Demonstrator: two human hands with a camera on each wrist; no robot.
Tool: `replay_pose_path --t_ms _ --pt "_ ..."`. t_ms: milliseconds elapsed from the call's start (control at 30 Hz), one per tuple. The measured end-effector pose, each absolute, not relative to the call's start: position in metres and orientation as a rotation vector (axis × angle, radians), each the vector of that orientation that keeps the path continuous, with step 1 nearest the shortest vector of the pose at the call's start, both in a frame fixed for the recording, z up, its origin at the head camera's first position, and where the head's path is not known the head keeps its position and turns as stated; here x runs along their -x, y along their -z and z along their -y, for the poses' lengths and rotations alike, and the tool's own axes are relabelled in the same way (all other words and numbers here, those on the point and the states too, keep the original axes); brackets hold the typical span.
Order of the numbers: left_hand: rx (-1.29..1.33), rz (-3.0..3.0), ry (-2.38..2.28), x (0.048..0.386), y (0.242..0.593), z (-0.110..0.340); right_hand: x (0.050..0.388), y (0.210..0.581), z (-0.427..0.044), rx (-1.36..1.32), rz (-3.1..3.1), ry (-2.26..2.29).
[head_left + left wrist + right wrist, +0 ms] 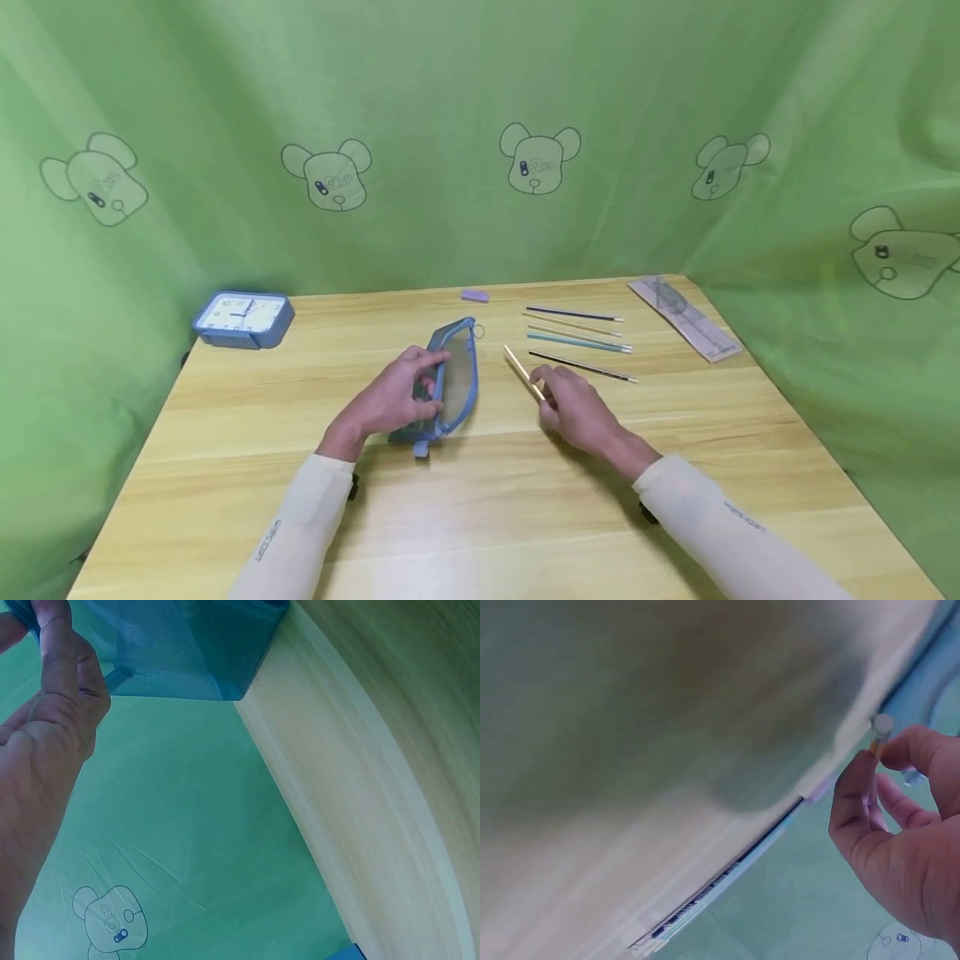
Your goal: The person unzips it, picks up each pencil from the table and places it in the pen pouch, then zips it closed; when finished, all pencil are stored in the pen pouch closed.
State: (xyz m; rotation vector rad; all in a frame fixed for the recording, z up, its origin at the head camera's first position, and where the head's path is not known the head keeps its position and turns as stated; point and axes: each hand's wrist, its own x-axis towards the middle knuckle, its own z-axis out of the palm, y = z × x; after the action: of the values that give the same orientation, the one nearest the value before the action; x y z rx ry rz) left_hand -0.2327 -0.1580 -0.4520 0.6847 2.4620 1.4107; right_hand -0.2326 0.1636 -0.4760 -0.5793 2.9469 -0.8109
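Holding a blue pouch (461, 382) between the bench's (480, 517) side edges with my left hand (396, 392), I'm pinching a pencil (517, 364), nearer the right edge, in my right hand (579, 408). Left wrist view: I'm clasping the pouch. Right: the pencil's end is protruding.

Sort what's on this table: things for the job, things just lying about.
In the job:
Blue pouch, held by the left hand
Yellow pencil, in the right hand
Other pencils, probably

Apparently just lying about:
Blue clock
Purple block
Ruler set

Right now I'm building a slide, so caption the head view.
Left fingers holding an open blue pouch, right fingers gripping a yellow pencil.
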Motion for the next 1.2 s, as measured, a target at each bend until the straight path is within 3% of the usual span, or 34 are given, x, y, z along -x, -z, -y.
replay_pose_path --t_ms 400,700,1200 --pt "-0.692 -2.459 -1.425 0.231 0.453 0.157 0.229 0.441 -0.143 0.581 -2.705 1.238" --pt "-0.726 -2.508 -1.378 0.231 0.451 0.155 0.227 0.438 -0.114 0.551 -2.465 1.360" --pt "-0.770 -2.458 -1.395 0.231 0.451 0.153 0.252 0.445 -0.074 0.291 -2.503 1.371"
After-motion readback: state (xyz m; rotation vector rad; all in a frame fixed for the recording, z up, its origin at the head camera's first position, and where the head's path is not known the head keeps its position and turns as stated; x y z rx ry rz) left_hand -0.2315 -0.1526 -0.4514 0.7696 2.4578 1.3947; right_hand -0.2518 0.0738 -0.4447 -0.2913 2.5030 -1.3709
